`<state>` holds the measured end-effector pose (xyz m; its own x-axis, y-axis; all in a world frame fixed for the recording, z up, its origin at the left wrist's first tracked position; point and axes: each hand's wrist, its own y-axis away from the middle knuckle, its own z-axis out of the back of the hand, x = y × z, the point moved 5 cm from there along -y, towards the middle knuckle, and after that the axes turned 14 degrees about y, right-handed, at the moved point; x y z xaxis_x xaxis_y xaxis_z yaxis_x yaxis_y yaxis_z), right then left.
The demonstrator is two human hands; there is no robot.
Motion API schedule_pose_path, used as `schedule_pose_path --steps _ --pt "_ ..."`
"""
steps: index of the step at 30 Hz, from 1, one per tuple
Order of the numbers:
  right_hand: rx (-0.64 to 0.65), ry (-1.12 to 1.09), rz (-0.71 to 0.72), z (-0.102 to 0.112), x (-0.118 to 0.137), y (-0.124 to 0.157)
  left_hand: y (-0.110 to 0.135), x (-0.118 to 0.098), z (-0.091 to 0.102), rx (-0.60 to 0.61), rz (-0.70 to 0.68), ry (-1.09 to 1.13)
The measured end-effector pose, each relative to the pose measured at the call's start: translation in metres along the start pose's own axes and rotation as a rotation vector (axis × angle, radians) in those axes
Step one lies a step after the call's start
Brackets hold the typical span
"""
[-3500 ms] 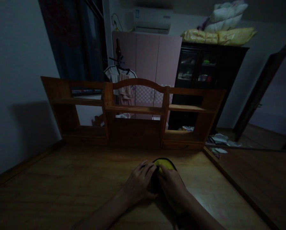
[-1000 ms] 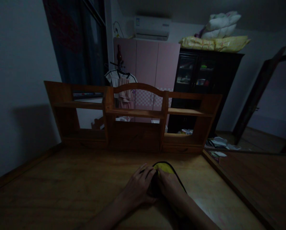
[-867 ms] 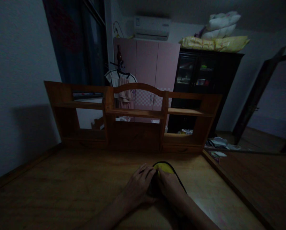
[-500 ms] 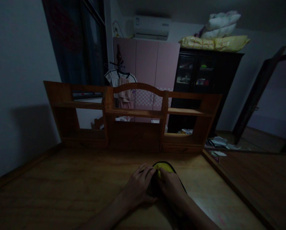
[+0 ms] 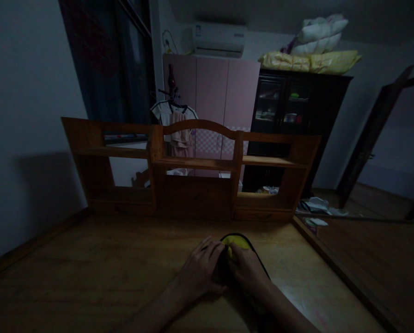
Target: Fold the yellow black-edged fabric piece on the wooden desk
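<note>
Left hand clasped around dark side of black-edged yellow item; right hand pinching its yellow face, just above wooden desktop. Exact type unclear.

On the broad, pale wooden desktop, the person's left hand curls over the dark side of a soft, rounded yellow article with black edging, while the right hand pinches it, fingertips nearly meeting. A low brown wooden shelf unit stands behind; past that, a tall pink wardrobe stands beside a black glass-fronted cabinet.
</note>
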<state>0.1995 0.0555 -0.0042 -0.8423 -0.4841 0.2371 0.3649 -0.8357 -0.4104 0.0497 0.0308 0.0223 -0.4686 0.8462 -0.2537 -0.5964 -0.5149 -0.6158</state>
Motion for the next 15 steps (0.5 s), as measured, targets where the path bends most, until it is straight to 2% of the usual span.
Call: schedule_pose_path --steps 15 --pt "-0.023 -0.011 0.017 0.0003 0.0002 0.0003 -0.0013 -0.003 0.0019 0.0 0.011 0.015"
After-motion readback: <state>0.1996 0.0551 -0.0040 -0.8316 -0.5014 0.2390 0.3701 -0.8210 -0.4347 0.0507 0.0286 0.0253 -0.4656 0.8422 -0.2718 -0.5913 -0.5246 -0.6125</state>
